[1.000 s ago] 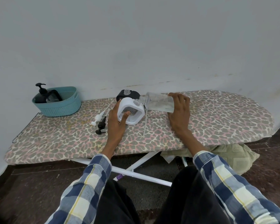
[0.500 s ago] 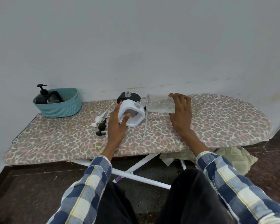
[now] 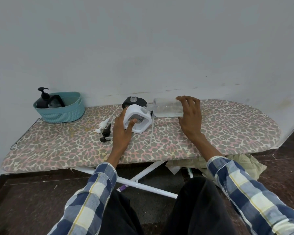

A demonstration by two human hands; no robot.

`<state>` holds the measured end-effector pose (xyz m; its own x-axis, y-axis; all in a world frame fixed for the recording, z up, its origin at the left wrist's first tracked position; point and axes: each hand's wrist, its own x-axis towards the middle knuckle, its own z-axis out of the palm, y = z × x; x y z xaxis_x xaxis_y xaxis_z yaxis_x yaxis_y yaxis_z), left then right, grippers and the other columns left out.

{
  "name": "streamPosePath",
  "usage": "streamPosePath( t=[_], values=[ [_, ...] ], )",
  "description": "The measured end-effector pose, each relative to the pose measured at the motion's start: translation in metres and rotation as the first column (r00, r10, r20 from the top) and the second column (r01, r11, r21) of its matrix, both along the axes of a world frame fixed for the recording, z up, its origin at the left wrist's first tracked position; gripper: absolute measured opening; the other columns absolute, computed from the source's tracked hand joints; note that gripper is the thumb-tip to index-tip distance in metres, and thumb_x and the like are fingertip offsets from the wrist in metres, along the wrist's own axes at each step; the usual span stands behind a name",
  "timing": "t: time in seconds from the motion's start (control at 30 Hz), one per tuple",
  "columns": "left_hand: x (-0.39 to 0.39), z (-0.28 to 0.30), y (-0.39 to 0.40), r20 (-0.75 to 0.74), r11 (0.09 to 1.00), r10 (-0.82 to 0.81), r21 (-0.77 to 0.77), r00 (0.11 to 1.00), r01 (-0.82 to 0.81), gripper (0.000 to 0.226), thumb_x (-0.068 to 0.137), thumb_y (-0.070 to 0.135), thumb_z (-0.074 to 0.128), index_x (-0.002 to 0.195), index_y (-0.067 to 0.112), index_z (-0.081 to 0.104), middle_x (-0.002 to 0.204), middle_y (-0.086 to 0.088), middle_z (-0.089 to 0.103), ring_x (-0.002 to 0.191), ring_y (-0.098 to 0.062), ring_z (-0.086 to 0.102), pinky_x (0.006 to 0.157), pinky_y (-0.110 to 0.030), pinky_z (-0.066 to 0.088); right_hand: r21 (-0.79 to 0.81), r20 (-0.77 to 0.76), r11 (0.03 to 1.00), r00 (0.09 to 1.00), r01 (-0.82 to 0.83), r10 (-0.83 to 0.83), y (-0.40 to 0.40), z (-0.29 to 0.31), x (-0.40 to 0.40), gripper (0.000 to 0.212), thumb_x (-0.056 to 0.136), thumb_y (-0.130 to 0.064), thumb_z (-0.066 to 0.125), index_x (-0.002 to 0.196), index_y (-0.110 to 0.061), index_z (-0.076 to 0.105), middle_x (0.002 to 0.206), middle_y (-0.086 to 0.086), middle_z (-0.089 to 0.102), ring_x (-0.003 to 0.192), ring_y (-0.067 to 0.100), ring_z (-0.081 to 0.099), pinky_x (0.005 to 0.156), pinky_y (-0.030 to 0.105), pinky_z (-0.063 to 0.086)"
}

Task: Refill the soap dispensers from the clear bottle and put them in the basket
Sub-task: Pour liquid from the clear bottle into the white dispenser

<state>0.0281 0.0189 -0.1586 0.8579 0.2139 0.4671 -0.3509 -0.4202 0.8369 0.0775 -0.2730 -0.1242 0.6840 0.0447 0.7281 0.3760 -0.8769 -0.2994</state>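
My left hand (image 3: 123, 131) grips a white soap dispenser (image 3: 139, 118) with its cap off, tilted on the ironing board (image 3: 227, 133). In my right hand (image 3: 189, 116) the clear bottle (image 3: 166, 107) lies on its side, its neck at the white dispenser's open mouth. Little liquid shows in it. A black dispenser (image 3: 134, 101) with an open neck stands just behind the white one. Left of my left hand lie a white pump (image 3: 103, 125) and a black pump (image 3: 106, 133). A teal basket (image 3: 61, 111) at the far left holds a black pump dispenser (image 3: 43, 100).
A loose clear tube (image 3: 152, 133) lies on the board between my hands. The board stands against a white wall, its white legs (image 3: 143, 184) crossing below. A greenish cloth (image 3: 236, 163) lies under the board's right end.
The clear bottle has stayed tipped at the white dispenser's mouth, held slightly flatter. Both hands keep their holds; only the camera view shifted a little.
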Motion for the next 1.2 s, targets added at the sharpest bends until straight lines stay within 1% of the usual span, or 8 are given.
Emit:
streamPosePath(
  t=[0.1, 0.27, 0.5, 0.8, 0.93, 0.97, 1.1, 1.2],
  values=[
    [0.001, -0.001, 0.0, 0.0, 1.0, 0.003, 0.002, 1.0, -0.003, 0.059, 0.106, 0.035, 0.068, 0.161, 0.029, 0.046, 0.149, 0.002, 0.057, 0.135, -0.01, 0.055, 0.101, -0.008, 0.039, -0.016, 0.006, 1.0, 1.0, 0.0, 0.001, -0.002, 0.003, -0.001, 0.079, 0.07, 0.013, 0.073, 0.14, -0.021, 0.057, 0.139, 0.001, 0.058, 0.129, 0.031, 0.046, 0.091, 0.042, 0.052],
    [0.003, -0.003, 0.001, 0.004, 1.0, -0.003, -0.002, 1.0, 0.003, 0.058, 0.106, 0.034, 0.068, 0.16, 0.03, 0.047, 0.148, 0.003, 0.058, 0.134, -0.011, 0.056, 0.103, -0.014, 0.041, -0.032, 0.007, 0.999, 1.0, 0.006, -0.006, -0.002, 0.006, 0.0, 0.083, 0.068, 0.017, 0.069, 0.139, -0.022, 0.057, 0.138, 0.0, 0.058, 0.129, 0.032, 0.047, 0.089, 0.042, 0.051],
    [0.002, -0.002, 0.001, 0.007, 1.0, -0.001, 0.009, 1.0, 0.001, 0.058, 0.107, 0.038, 0.068, 0.16, 0.031, 0.047, 0.147, 0.003, 0.059, 0.132, -0.009, 0.056, 0.101, -0.008, 0.04, -0.057, 0.004, 0.998, 1.0, -0.001, 0.002, -0.004, 0.008, 0.001, 0.082, 0.07, 0.015, 0.075, 0.139, -0.022, 0.056, 0.14, 0.001, 0.057, 0.13, 0.031, 0.047, 0.094, 0.041, 0.05],
    [0.003, -0.003, 0.002, 0.004, 0.999, 0.009, 0.032, 1.0, -0.01, 0.059, 0.107, 0.04, 0.066, 0.161, 0.03, 0.046, 0.147, 0.001, 0.058, 0.132, -0.012, 0.056, 0.1, -0.01, 0.039, -0.073, -0.005, 0.997, 1.0, 0.011, -0.012, -0.006, 0.009, 0.001, 0.083, 0.069, 0.013, 0.078, 0.14, -0.023, 0.055, 0.141, 0.0, 0.057, 0.131, 0.03, 0.046, 0.094, 0.04, 0.051],
    [0.002, -0.002, -0.001, 0.004, 0.999, 0.01, 0.034, 1.0, -0.011, 0.059, 0.107, 0.038, 0.066, 0.162, 0.027, 0.045, 0.149, 0.001, 0.057, 0.131, -0.01, 0.054, 0.098, -0.002, 0.036, -0.085, -0.001, 0.996, 1.0, 0.013, -0.013, -0.007, 0.011, 0.0, 0.08, 0.072, 0.01, 0.079, 0.141, -0.023, 0.055, 0.141, 0.001, 0.057, 0.132, 0.032, 0.046, 0.094, 0.044, 0.052],
    [0.002, -0.002, 0.0, 0.004, 0.999, 0.012, 0.037, 1.0, -0.012, 0.059, 0.107, 0.037, 0.066, 0.162, 0.027, 0.045, 0.149, 0.001, 0.057, 0.131, -0.01, 0.054, 0.099, -0.004, 0.037, -0.085, -0.003, 0.996, 1.0, 0.013, -0.013, -0.007, 0.012, -0.001, 0.08, 0.071, 0.01, 0.078, 0.14, -0.023, 0.055, 0.141, 0.001, 0.057, 0.132, 0.032, 0.046, 0.093, 0.044, 0.053],
    [0.006, -0.007, 0.003, -0.011, 0.999, 0.013, 0.046, 1.0, -0.013, 0.058, 0.108, 0.038, 0.065, 0.162, 0.03, 0.044, 0.147, 0.0, 0.057, 0.131, -0.015, 0.056, 0.104, -0.022, 0.044, -0.087, -0.009, 0.996, 1.0, 0.018, -0.019, -0.006, 0.013, -0.002, 0.08, 0.071, 0.01, 0.078, 0.14, -0.024, 0.055, 0.141, 0.0, 0.057, 0.133, 0.032, 0.045, 0.089, 0.044, 0.054],
    [0.008, -0.008, 0.004, -0.006, 0.999, 0.007, 0.048, 1.0, -0.007, 0.059, 0.108, 0.04, 0.065, 0.162, 0.03, 0.043, 0.146, -0.001, 0.057, 0.13, -0.015, 0.057, 0.102, -0.022, 0.045, -0.087, -0.009, 0.996, 1.0, 0.019, -0.02, -0.007, 0.013, -0.002, 0.081, 0.071, 0.011, 0.077, 0.14, -0.024, 0.054, 0.141, 0.0, 0.057, 0.133, 0.031, 0.045, 0.09, 0.044, 0.053]
  ],
)
